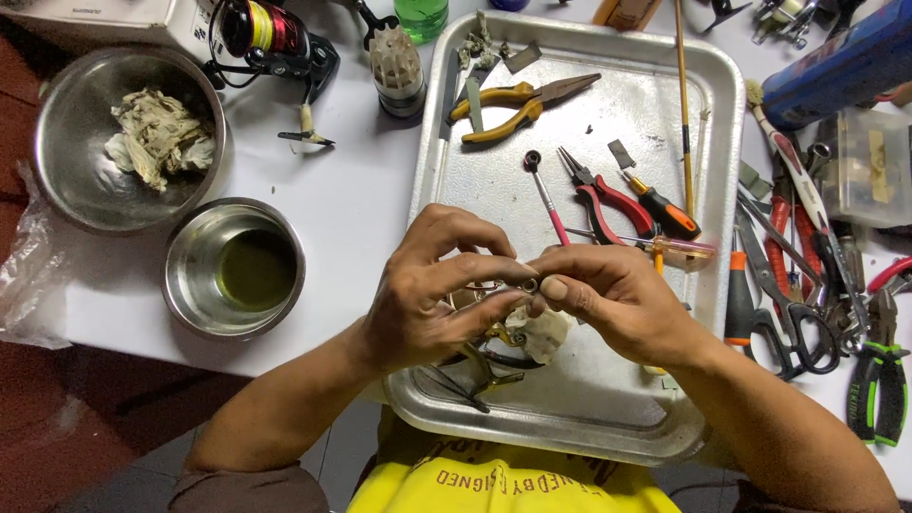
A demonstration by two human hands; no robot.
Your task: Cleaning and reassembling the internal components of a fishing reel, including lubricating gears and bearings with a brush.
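Note:
Both hands meet over the near part of a metal tray (722, 114). My left hand (432, 299) and my right hand (617, 294) pinch a small round metal part (528, 284) between their fingertips. Under the hands lie a brass-coloured reel piece (489, 366) and a white cloth scrap (546, 334), partly hidden. Farther up the tray lie yellow-handled long-nose pliers (518, 103), red-handled pliers (608, 195) and a pink-handled tool (543, 190).
Two steel bowls stand at left: a large one (66, 180) holding crumpled rags, a small one (190, 285) with greenish liquid. A fishing reel (275, 38) sits at the back. Scissors (788, 313), green-handled pliers (879, 380) and other tools crowd the right side.

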